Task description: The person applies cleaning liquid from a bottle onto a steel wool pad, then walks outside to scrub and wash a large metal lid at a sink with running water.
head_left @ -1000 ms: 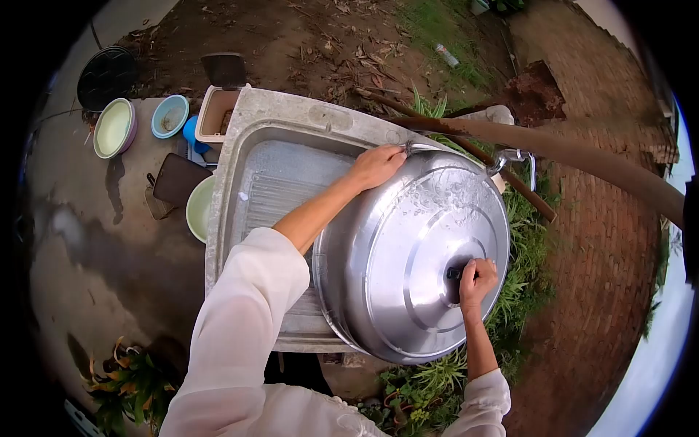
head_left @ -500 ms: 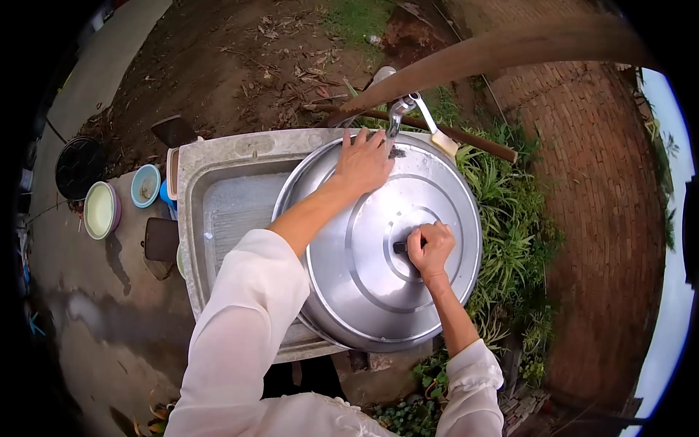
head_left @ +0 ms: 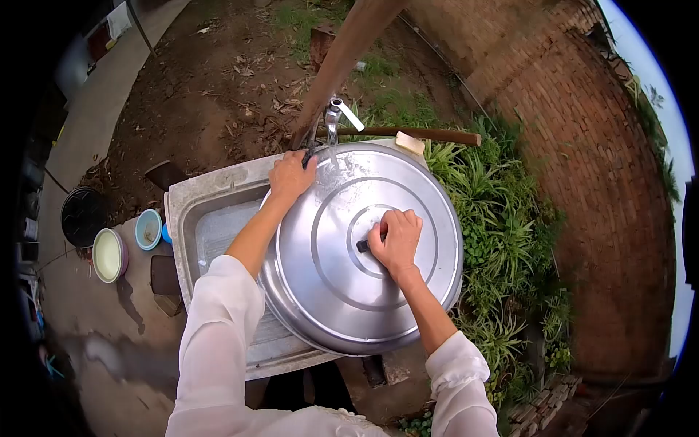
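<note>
A large round metal lid [head_left: 338,269] with raised rings covers a wide metal pot [head_left: 320,342] in the stone sink [head_left: 244,175]. My right hand [head_left: 398,244] is closed round the black lid handle [head_left: 362,246] at its centre. At the far left rim is my left hand [head_left: 291,177], its fingers curled against a small dark thing [head_left: 309,156] that I cannot make out. Just right of this hand, water runs from the metal tap [head_left: 333,124] onto the lid, wetting its far part.
A pale sponge [head_left: 410,143] lies at the sink's back right corner. Close behind the tap rises a wooden post [head_left: 335,65]. Leafy plants [head_left: 480,197] border the right side. Basins, including a light blue one [head_left: 148,229], stand on the ground at left.
My left hand has moved from lying spread on the lid to the far left rim, its fingers now curled. My right hand stays on the handle. The view has shifted.
</note>
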{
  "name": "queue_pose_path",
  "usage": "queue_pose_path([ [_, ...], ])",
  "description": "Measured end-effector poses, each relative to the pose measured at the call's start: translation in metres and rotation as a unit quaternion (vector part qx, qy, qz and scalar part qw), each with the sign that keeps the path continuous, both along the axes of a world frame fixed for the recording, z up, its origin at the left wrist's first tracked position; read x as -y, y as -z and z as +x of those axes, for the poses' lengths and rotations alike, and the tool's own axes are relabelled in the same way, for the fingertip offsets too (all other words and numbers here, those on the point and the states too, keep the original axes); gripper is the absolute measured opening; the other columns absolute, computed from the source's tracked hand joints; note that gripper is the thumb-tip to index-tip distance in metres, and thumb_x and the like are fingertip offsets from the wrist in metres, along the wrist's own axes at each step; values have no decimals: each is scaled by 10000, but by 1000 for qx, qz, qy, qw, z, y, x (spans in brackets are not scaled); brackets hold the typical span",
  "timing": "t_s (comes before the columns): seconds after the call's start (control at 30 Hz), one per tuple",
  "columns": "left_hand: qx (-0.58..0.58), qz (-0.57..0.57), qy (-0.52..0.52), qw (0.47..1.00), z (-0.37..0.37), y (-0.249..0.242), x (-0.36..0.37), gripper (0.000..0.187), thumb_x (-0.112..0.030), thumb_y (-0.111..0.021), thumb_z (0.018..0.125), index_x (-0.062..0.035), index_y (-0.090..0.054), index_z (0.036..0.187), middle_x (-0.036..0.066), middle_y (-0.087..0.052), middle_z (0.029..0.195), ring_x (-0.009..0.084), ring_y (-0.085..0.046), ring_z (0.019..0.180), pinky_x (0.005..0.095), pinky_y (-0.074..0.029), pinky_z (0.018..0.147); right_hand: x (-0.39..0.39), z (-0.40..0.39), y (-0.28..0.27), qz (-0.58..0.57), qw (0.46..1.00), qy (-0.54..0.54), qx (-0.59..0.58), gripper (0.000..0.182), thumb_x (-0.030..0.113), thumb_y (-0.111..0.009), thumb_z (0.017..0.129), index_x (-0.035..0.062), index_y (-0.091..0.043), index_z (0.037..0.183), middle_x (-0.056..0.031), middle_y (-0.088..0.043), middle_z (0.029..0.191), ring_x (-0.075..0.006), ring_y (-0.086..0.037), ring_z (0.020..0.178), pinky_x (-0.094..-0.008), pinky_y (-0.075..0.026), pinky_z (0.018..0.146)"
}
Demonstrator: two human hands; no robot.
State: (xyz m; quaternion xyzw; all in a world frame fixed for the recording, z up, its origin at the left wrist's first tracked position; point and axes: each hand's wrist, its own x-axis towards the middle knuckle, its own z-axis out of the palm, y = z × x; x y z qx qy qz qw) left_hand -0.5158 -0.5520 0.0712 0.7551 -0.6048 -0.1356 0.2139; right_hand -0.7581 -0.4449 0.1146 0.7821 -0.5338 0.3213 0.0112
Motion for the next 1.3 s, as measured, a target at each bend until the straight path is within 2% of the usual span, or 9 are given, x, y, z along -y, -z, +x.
queue_pose_path([
  [0.07, -130, 71, -76, 986, 44, 35, -5, 407, -418, -481, 916, -111, -669, 1104, 167, -678, 1049, 339, -620, 1032, 443, -472, 892, -15, 7, -5, 21, 995, 93, 19, 402, 191, -659, 722, 16, -527, 1059, -178, -473, 1190, -345, -412, 1122, -451, -292, 989],
  [0.2, -259, 63, -81, 960, 91, 81, -56, 368, -382, -541, 906, -102, -669, 1108, 152, -686, 1059, 299, -644, 970, 359, -473, 841, -39, 33, 19, 46, 944, 234, 229, 584, 146, -641, 746, -20, -426, 1262, -245, -363, 1278, -384, -357, 1185, -490, -239, 1059],
  [0.53, -462, 26, -193, 865, 90, 119, -202, 365, -209, -561, 952, -48, -538, 1279, 76, -627, 923, 157, -564, 822, 309, -457, 777, -25, 38, 14, 82, 963, 119, 226, 622, -6, -550, 662, -1, -465, 1279, -211, -443, 1282, -385, -369, 1222, -437, -292, 1065],
  [0.67, -374, -12, -216, 902, 89, 111, -248, 327, -192, -564, 948, -29, -561, 1232, 108, -621, 999, 192, -571, 901, 332, -459, 815, -16, 51, 6, 86, 970, 46, 221, 616, -41, -533, 647, 74, -527, 1253, -208, -435, 1354, -393, -382, 1274, -431, -314, 1079],
  [0.77, -212, -191, -240, 928, 82, 52, -236, 306, -152, -575, 924, -22, -580, 1201, 160, -589, 1128, 256, -570, 1008, 357, -449, 885, -10, 45, 6, 109, 968, 41, 222, 620, -71, -512, 640, 100, -549, 1235, -199, -444, 1357, -383, -401, 1270, -425, -326, 1078],
  [0.87, -167, -225, 25, 960, 48, -27, -213, 349, -134, -603, 877, -52, -583, 1216, 188, -517, 1265, 335, -527, 1138, 403, -405, 985, -10, 32, 2, 113, 971, 33, 208, 631, -104, -484, 630, 108, -566, 1219, -198, -432, 1387, -375, -420, 1279, -419, -349, 1070],
  [1.03, -7, -135, 412, 901, -15, -37, -157, 363, -201, -578, 901, -150, -589, 1261, 88, -493, 1387, 323, -407, 1318, 559, -276, 1088, -11, 29, 3, 98, 973, 16, 209, 644, -135, -444, 632, 71, -554, 1232, -221, -407, 1424, -398, -420, 1293, -419, -367, 1063],
  [1.17, 43, -103, 164, 980, -23, -19, -30, 402, -265, -494, 941, -169, -535, 1330, 86, -501, 1395, 330, -403, 1323, 586, -215, 1102, -10, 39, 10, 71, 971, 86, 211, 619, -153, -414, 648, -5, -519, 1239, -263, -405, 1409, -406, -418, 1295, -419, -362, 1072],
  [1.3, -10, -133, 358, 924, -70, -27, -92, 430, -249, -520, 912, -163, -544, 1333, 92, -473, 1421, 316, -380, 1349, 569, -219, 1119, -13, 42, 14, 39, 972, 93, 213, 580, -139, -423, 698, -19, -494, 1261, -279, -369, 1422, -439, -417, 1279, -443, -385, 1049],
])
